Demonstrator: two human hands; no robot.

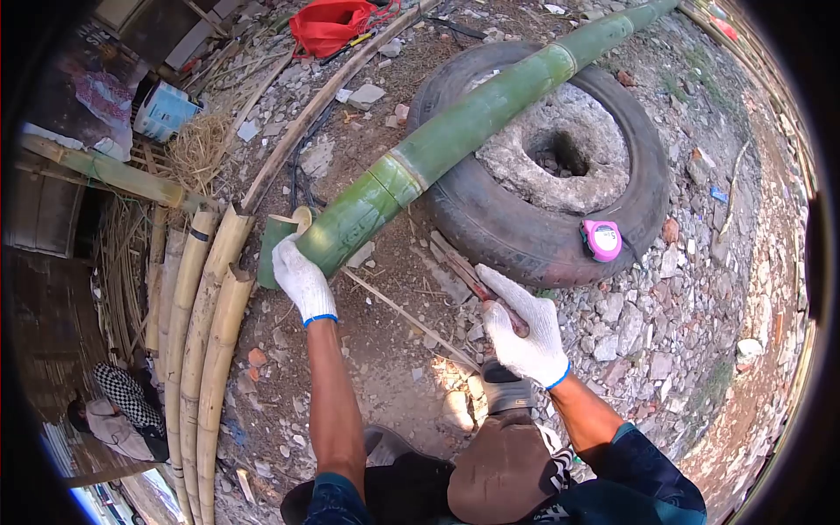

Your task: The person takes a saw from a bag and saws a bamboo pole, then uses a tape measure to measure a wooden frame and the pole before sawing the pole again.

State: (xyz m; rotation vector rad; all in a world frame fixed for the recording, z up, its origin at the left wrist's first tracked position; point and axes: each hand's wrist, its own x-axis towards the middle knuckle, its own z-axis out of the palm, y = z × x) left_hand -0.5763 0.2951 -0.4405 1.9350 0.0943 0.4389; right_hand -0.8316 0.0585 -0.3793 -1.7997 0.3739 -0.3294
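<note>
Green bamboo pole [455, 131] on tyre [516, 241]; I note left grip [302, 280] clasping its end, right grip [525, 337], four o'clock of it, clenching blade [457, 265].

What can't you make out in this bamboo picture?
Head view.
The tool in the right hand: glove hides the handle, blade blends into rubble.
The green bamboo pole: far end cut off at the top edge; near end partly behind the left hand.
A person at lower left: too small, lens-warped.

Gloved left hand [302, 280] gripping, right hand [525, 337] clenched
</note>
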